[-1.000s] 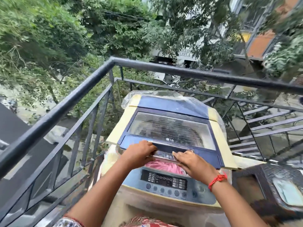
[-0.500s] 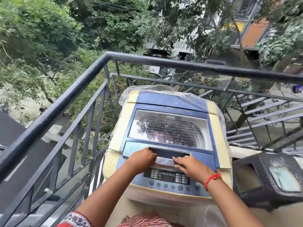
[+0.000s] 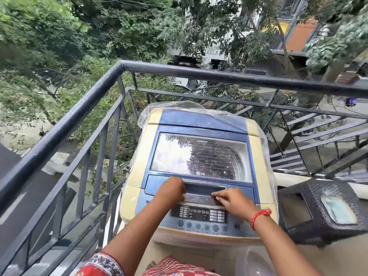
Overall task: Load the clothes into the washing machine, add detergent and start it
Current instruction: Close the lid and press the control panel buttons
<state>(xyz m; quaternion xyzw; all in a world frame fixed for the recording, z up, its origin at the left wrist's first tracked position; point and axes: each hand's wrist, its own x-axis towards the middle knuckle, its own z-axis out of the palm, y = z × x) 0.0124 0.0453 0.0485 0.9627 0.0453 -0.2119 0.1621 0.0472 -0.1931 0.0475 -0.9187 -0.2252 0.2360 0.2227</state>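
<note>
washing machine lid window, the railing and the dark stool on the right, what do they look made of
Lid window: clear glass or hard plastic, glossy; it mirrors sky and leaves. Railing: metal bars by the look, painted dark grey, slight sheen. Stool: probably moulded plastic with a woven, rattan-like texture, matt dark brown. The sheet over the machine's back is thin clear plastic, crinkled.

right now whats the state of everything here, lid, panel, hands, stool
lid: shut flat, glass window reflecting sky and trees
control panel: display looks dark, too blurred to say if powered
left hand: fingers curled on the lid handle edge
right hand: fingertips resting on the lid handle, holding nothing
plastic cover: pushed back, draped over rear and right side
stool: upright beside the washer
</note>
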